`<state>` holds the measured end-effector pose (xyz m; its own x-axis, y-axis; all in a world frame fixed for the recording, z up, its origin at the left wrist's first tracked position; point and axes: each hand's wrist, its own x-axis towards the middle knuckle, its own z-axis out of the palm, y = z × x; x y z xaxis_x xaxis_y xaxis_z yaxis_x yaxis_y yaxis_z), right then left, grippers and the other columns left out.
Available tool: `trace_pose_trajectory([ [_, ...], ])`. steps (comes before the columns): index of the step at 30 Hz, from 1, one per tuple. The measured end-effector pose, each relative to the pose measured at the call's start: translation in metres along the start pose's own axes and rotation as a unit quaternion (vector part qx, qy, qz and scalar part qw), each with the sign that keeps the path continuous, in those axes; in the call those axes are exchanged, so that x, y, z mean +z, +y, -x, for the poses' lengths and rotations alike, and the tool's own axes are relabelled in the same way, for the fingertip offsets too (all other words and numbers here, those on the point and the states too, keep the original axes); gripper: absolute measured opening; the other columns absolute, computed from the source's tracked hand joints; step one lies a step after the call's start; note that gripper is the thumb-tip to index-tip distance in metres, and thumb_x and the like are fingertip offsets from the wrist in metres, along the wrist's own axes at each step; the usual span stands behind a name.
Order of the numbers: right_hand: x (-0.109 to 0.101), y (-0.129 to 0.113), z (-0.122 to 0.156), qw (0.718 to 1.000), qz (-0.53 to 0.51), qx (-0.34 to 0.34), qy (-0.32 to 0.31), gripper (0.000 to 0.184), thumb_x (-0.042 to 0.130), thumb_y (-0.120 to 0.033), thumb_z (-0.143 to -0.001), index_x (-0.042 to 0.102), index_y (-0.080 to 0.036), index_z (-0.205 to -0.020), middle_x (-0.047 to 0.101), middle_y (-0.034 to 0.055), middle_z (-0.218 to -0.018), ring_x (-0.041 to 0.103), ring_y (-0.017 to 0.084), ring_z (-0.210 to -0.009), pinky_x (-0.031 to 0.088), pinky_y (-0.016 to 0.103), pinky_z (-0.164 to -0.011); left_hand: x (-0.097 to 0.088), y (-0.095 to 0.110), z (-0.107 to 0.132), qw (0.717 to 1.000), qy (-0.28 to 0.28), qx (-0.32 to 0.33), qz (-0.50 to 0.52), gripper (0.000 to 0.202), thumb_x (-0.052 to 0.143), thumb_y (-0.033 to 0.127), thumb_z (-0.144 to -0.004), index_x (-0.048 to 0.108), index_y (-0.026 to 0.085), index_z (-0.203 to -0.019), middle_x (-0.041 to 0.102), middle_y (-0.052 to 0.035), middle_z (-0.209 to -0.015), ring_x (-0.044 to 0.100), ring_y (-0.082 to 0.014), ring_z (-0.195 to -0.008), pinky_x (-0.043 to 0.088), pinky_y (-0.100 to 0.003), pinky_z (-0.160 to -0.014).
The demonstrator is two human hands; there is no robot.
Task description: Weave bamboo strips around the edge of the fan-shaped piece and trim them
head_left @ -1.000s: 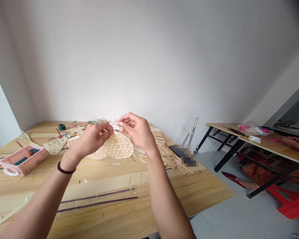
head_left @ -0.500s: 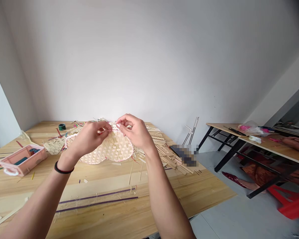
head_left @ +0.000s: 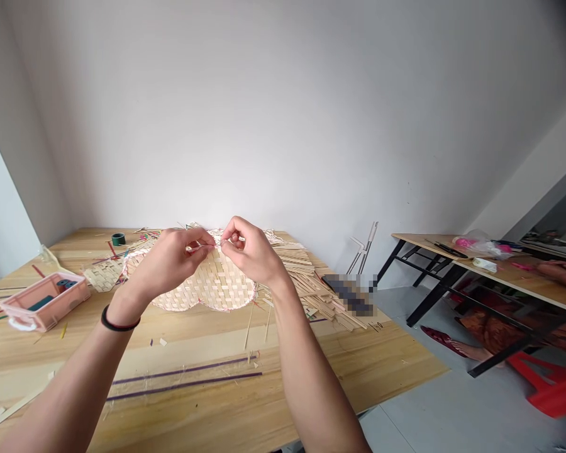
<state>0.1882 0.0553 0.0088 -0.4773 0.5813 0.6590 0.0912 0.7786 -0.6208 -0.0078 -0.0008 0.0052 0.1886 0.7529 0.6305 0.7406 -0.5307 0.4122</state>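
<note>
Hands: left [head_left: 170, 261], right [head_left: 249, 251] pinch grip on woven mat [head_left: 212, 286] rim

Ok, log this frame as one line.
left hand: pinches woven mat rim | right hand: pinches same rim | mat: raised above table

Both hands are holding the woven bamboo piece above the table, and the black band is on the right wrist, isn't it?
Not quite. The head view shows the black band on the left wrist. Both the left hand and the right hand do hold the woven bamboo piece above the table.
</note>
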Motion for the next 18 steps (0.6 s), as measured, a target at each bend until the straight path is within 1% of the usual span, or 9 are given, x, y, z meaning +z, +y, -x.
trace_pose_trajectory([
  [4, 0.0013, 0.0002, 0.0005, 1.000, -0.015, 0.018, -0.015, 0.010, 0.060, -0.023, -0.082, 0.050, -0.024, -0.081, 0.049, -0.0055, -0.075, 0.045, 0.013, -0.065, 0.038, 0.030, -0.062, -0.0017, 0.0030, 0.0005, 1.000, -0.005, 0.002, 0.000, 0.029, 0.055, 0.038, -0.097, 0.079, 0.021, -0.098, 0.082, -0.0038, -0.087, 0.072, -0.0193, -0.073, 0.057, -0.031, -0.072],
  [9, 0.0025, -0.0007, 0.0003, 1.000, -0.007, 0.007, -0.010, 0.012, 0.060, -0.024, -0.081, 0.049, -0.023, -0.078, 0.054, -0.0040, -0.081, 0.050, 0.013, -0.069, 0.042, 0.031, -0.066, -0.0035, 0.0073, 0.0013, 1.000, -0.005, 0.007, -0.005, 0.029, 0.055, 0.038, -0.095, 0.078, 0.021, -0.094, 0.080, -0.0029, -0.082, 0.070, -0.0186, -0.069, 0.054, -0.030, -0.068],
  [13, 0.0029, -0.0016, 0.0003, 1.000, 0.000, 0.010, -0.007, 0.012, 0.061, -0.021, -0.081, 0.049, -0.023, -0.077, 0.054, -0.0037, -0.081, 0.051, 0.014, -0.072, 0.043, 0.031, -0.068, -0.0037, 0.0080, 0.0023, 1.000, -0.009, 0.001, -0.014, 0.029, 0.054, 0.038, -0.095, 0.078, 0.021, -0.093, 0.078, -0.0017, -0.076, 0.066, -0.0177, -0.065, 0.051, -0.030, -0.064],
  [18, 0.0049, -0.0017, 0.0016, 1.000, 0.009, 0.000, 0.000, 0.015, 0.062, -0.017, -0.080, 0.048, -0.023, -0.077, 0.054, -0.0027, -0.085, 0.052, 0.014, -0.074, 0.046, 0.030, -0.067, -0.0035, 0.0067, 0.0021, 1.000, -0.007, -0.004, -0.023, 0.028, 0.054, 0.037, -0.095, 0.078, 0.022, -0.094, 0.079, -0.0021, -0.079, 0.068, -0.0184, -0.066, 0.051, -0.031, -0.065],
])
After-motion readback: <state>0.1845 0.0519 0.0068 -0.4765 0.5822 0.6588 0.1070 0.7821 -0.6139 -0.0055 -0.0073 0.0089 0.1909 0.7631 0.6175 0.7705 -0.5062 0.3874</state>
